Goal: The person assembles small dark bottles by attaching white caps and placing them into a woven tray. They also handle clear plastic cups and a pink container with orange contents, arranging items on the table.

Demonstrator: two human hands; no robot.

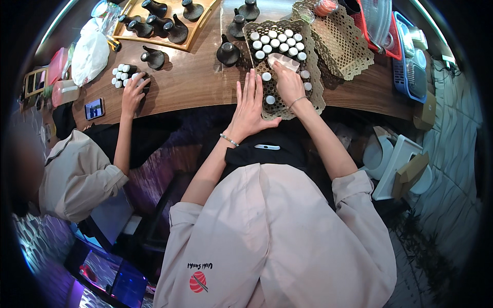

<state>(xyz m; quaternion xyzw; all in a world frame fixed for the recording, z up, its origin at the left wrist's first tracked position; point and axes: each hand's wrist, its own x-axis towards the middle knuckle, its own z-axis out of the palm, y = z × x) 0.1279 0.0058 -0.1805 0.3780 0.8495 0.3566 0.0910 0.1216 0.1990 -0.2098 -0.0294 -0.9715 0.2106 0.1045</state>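
Note:
A gold-brown lattice basket (317, 97) in front of me holds several small containers with round white caps (281, 38), most of them grouped at its far end. Inside it, my right hand (289, 84) grips a crumpled white napkin (285, 61) and presses it down among the caps. My left hand (248, 109) lies along the basket's near left side, its fingers stretched out and nothing in them. Whether its fingers touch the rim, I cannot tell. Part of the basket's floor is hidden under my right hand.
Dark flasks (227, 53) stand left of the basket, more on a wooden tray (195, 43). At left, a co-worker's hand (134, 92) touches white-capped containers (120, 74) near a phone (94, 109). Another lattice basket (354, 61), a red basket (394, 49) and a blue basket (399, 77) are at right.

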